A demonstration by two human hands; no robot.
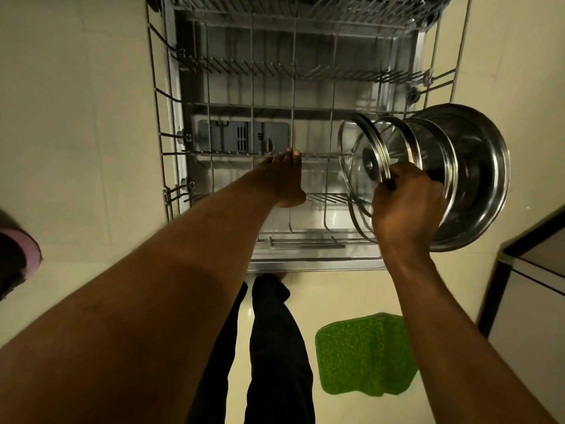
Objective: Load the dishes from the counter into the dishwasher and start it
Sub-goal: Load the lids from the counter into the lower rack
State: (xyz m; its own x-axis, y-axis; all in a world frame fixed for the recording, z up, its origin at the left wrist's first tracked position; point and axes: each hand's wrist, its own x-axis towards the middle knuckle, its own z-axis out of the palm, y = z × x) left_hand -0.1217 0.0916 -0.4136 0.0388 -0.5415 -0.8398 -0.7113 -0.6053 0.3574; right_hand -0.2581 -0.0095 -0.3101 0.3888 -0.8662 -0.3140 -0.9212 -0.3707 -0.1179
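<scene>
The dishwasher's lower wire rack (220,108) is pulled out over the open door (305,264), and I look straight down into it. My right hand (403,209) grips a stack of dishes at the rack's right side: two glass lids (357,148) with metal rims, and steel plates (477,166) behind them. The stack stands on edge, partly outside the rack's right wall. My left hand (284,179) reaches into the middle of the rack, its fingertips touching a row of tines (321,154).
The upper rack (293,10) shows at the top edge. The detergent compartment (241,137) lies in the door under the rack. A green mat (363,356) lies on the pale floor by my dark trouser legs (275,347). A cabinet corner (529,270) stands at right.
</scene>
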